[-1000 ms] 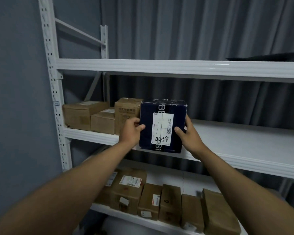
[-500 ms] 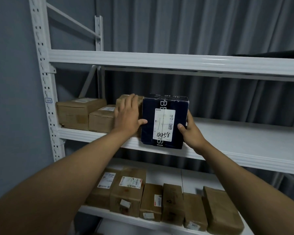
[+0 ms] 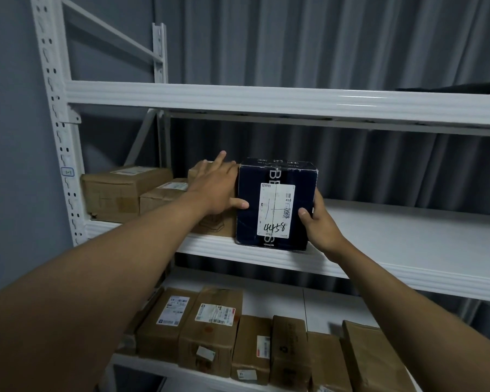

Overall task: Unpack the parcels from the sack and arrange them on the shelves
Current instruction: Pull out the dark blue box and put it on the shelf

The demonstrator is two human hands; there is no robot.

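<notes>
Cardboard boxes (image 3: 125, 190) sit at the left end of the middle shelf (image 3: 408, 250), and I see my left hand (image 3: 218, 190) lying flat on the tan box (image 3: 207, 222) there, fingers straight, thumb touching the dark parcel (image 3: 275, 205) just beside it. That parcel stands upright at the shelf's front edge, white label facing me. My right hand (image 3: 320, 222) grips its right side, thumb on the front
</notes>
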